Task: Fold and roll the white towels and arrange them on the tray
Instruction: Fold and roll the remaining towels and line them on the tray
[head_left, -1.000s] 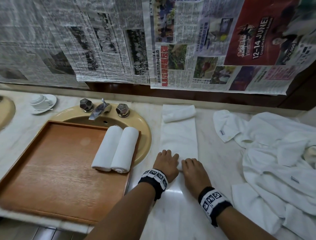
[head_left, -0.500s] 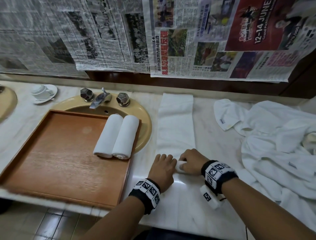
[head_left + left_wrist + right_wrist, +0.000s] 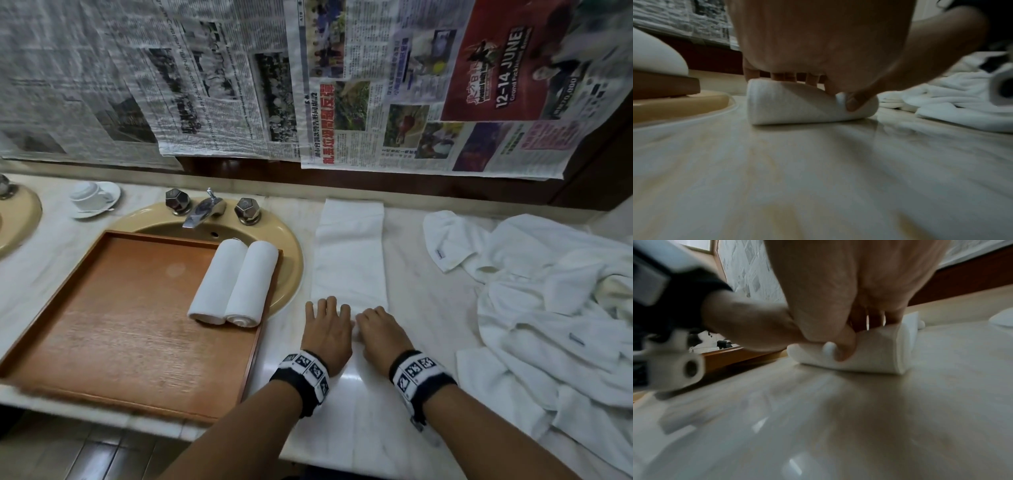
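Towel (image 3: 351,260) roll mostly hidden under left hand (image 3: 327,332) and right hand (image 3: 382,334), fingers curled round it; two rolled towels (image 3: 251,281) centre-left, one tray (image 3: 102,325).

Black wristbands (image 3: 300,378) with white, black-patterned marker tiles (image 3: 416,371)

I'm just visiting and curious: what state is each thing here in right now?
towel: flat strip on the counter, near end rolled up.
left hand: grips the rolled end's left half.
right hand: grips its right half.
tray: lying across the sink.
two finished rolls: side by side on the tray.
faucet: no water running.
white laundry pile: crumpled, unfolded.
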Available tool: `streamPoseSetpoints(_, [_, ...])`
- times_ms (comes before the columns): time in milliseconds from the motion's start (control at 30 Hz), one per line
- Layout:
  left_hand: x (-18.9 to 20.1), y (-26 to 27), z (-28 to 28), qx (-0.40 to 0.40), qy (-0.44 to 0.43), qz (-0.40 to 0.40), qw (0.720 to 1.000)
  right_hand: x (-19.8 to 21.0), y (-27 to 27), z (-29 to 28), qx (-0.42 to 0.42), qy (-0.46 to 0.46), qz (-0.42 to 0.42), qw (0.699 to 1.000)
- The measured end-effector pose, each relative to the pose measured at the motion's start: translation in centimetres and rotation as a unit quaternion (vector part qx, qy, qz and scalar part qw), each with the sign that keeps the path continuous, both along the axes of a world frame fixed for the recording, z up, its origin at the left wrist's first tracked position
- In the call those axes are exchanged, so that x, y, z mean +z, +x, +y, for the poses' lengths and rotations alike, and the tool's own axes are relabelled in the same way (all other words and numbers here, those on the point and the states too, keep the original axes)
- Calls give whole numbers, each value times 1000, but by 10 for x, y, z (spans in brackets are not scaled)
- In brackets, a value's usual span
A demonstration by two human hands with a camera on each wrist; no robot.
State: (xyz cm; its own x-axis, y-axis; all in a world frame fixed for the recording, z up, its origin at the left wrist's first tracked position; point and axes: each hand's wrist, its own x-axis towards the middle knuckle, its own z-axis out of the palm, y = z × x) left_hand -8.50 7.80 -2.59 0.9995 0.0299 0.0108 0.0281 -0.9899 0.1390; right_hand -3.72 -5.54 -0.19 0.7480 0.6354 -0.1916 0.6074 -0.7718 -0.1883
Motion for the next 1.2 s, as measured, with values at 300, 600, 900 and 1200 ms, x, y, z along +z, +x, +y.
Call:
streamPoseSetpoints(300, [-7, 5, 7, -75, 0, 10, 997, 12, 50, 10, -111, 7, 174, 978])
streamPoseSetpoints(600, [-1, 41, 24, -41, -86, 70, 993, -37, 19, -1, 25, 150, -122, 981])
streamPoseSetpoints(900, [-6, 31, 10, -4, -28, -1, 1000, 3, 75, 18, 18, -25, 63, 998])
streamPoseSetpoints(1200, [-1, 74, 33, -31, -72, 53, 995, -7, 97, 19, -89, 89, 49, 991])
